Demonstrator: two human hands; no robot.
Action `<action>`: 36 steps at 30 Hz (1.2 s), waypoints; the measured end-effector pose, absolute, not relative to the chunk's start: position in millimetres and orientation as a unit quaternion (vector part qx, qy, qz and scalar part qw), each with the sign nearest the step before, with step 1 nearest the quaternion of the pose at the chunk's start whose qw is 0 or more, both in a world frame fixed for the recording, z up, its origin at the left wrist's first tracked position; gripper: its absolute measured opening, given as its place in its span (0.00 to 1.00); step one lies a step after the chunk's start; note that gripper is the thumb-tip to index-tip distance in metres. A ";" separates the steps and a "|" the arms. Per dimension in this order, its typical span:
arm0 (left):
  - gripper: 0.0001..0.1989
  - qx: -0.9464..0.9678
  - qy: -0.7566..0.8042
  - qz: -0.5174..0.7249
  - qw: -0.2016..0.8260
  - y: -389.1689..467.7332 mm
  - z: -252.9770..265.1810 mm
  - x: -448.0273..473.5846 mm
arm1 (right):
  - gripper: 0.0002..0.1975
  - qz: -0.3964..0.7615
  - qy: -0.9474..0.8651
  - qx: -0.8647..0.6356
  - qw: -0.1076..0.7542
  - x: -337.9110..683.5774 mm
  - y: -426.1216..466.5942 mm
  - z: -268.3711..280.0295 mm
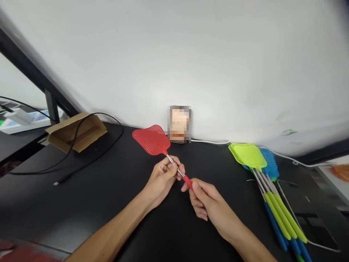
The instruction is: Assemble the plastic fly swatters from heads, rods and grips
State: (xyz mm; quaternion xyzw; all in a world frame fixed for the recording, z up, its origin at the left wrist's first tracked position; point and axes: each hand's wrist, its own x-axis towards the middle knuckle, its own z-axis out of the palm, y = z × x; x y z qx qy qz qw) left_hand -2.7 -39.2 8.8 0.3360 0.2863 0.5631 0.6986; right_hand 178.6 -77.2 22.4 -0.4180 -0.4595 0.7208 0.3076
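The left hand (pixel 163 178) is closed narrowly around the metal shaft (pixel 169 158) of a red fly swatter (pixel 151 139), with the thumb laid along it. The right hand (pixel 204 196) holds the red handle (pixel 187 182) of the same swatter; its lower end is hidden by this hand, so I cannot tell how deep the grip goes. The swatter is tilted, with its mesh head beyond the left hand, a little to its left, and it seems to be held above the black worktop (pixel 81 207).

To the right of the right hand, well apart, lies a pile of yellow-green fly swatters (pixel 249 154) and blue fly swatters (pixel 269 160), partly overlapping. To the left of the left hand are an open cardboard box (pixel 73 133) and a black cable (pixel 64 178), which loops over the box.

In my judgement, if the shaft is of the telescopic kind, a pull with too loose fingers could let the smooth metal slip, and a sideways pull could bend it, because it is thin. A sudden release could also swing the mesh head against the small upright item (pixel 179 123), which stands just beyond it and is blurred, and knock it down.
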 end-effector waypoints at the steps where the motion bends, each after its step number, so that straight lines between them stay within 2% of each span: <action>1: 0.12 0.323 0.278 0.567 0.705 -37.4 7.4 -4.6 | 0.22 0.770 -0.396 -0.399 0.301 181.2 -75.7 22.3; 7: 0.13 0.321 0.239 0.595 0.697 -33.9 11.0 -14.9 | 0.19 0.888 -0.216 -0.287 0.287 195.6 -69.1 22.7; 11: 0.07 0.340 0.220 0.590 0.698 -37.0 17.1 -17.9 | 0.20 0.912 -0.177 -0.250 0.273 195.6 -75.4 22.4; 22: 0.08 0.308 0.278 0.643 0.644 -44.2 21.0 -7.1 | 0.18 0.845 -0.305 -0.326 0.294 175.4 -84.9 19.6; 26: 0.08 0.298 0.294 0.654 0.630 -43.9 21.7 -6.3 | 0.18 0.724 -0.467 -0.394 0.320 170.9 -86.4 13.5; 30: 0.08 0.283 0.308 0.666 0.618 -43.3 20.7 -4.8 | 0.15 0.433 -0.695 -0.476 0.323 171.8 -85.4 7.5; 33: 0.08 0.264 0.316 0.675 0.613 -43.2 20.5 -4.4 | 0.12 0.195 -0.791 -0.480 0.326 172.3 -84.3 3.9; 36: 0.09 0.249 0.318 0.682 0.609 -41.8 20.5 -6.0 | 0.11 0.074 -0.810 -0.469 0.345 171.8 -83.9 2.6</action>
